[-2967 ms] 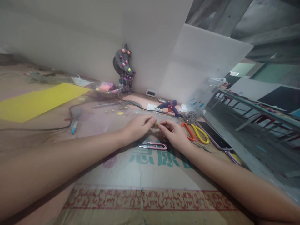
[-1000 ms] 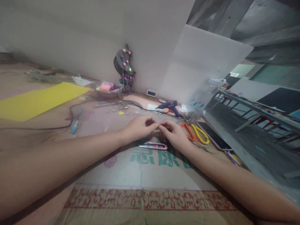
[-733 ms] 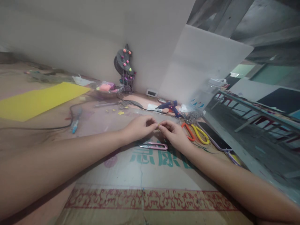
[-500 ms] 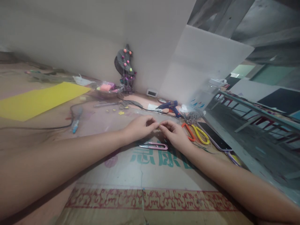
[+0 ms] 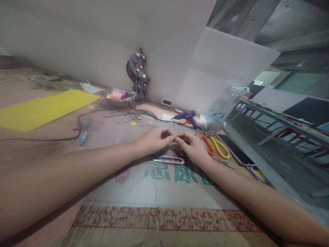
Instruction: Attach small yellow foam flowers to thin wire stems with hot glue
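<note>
My left hand (image 5: 153, 140) and my right hand (image 5: 192, 147) meet fingertip to fingertip over a flattened cardboard sheet (image 5: 164, 192). Both pinch a tiny yellowish piece (image 5: 175, 138) between thumb and forefinger; what it is I cannot make out. Pink thread snips (image 5: 169, 160) lie on the cardboard just below my hands. Orange and yellow scissors (image 5: 214, 145) rest right of my right hand.
A blue glue gun (image 5: 186, 116) with its cord, a phone (image 5: 235, 149), a coil of grey cord (image 5: 212, 127), a yellow sheet (image 5: 41, 109), a bowl of coloured bits (image 5: 117, 96) and a dark decorated ornament (image 5: 138, 73) stand about. A blue pen (image 5: 82, 138) lies left. White boards rise behind.
Hands stay together in almost the same spot; the fingers have shifted slightly on the small piece. Nothing else moved.
</note>
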Demonstrator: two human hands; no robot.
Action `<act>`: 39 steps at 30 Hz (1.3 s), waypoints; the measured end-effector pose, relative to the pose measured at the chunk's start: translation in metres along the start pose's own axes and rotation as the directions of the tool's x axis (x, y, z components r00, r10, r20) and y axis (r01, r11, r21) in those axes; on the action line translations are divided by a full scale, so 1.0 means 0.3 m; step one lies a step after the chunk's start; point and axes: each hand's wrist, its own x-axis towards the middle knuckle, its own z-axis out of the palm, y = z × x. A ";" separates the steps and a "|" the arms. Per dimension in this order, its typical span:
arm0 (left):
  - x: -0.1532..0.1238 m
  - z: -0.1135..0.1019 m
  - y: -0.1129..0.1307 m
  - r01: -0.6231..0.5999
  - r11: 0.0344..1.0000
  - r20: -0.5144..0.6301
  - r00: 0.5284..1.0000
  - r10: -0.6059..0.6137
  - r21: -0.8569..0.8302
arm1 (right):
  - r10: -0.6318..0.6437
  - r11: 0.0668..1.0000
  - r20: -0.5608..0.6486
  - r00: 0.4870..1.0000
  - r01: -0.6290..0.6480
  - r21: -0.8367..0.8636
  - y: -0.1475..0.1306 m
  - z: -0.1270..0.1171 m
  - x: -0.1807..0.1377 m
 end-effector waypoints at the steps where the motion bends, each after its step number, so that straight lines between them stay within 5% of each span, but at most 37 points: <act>1: 0.000 0.000 0.000 -0.001 1.000 0.000 1.000 0.001 0.005 | -0.002 1.000 0.002 1.000 0.002 0.002 0.001 0.000 0.000; 39: -0.001 0.002 -0.005 -0.052 0.996 -0.012 0.999 0.053 0.066 | 0.023 0.998 -0.005 1.000 -0.023 0.060 0.004 -0.001 0.007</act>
